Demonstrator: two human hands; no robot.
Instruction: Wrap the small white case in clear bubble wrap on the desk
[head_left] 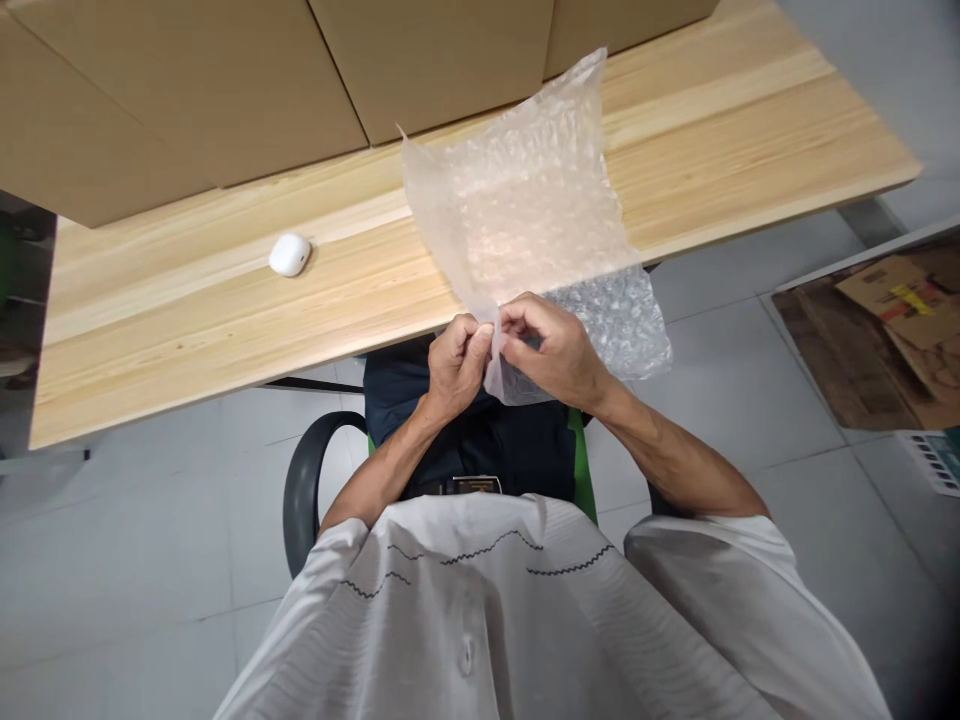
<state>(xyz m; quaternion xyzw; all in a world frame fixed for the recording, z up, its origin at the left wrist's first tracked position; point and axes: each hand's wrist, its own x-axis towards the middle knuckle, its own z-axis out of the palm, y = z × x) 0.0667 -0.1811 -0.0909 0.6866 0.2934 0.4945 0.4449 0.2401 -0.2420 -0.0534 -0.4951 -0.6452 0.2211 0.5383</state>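
Note:
A clear bubble wrap bag (536, 210) lies partly on the wooden table and hangs over its front edge toward my lap. Along its left side runs a smooth plastic strip without bubbles. My left hand (457, 365) pinches this edge between thumb and fingers. Right beside it, my right hand (555, 350) has its thumb and fingertips closed on the same edge. The fingertips of both hands nearly meet there. To the left on the table sits a small white rounded case (289, 255), apart from both hands.
Large cardboard boxes (262, 80) stand along the back of the wooden table (187, 320). A black chair armrest (304, 490) is at my left side. On the tiled floor at the right lies flattened cardboard (862, 350), near a white crate (934, 460).

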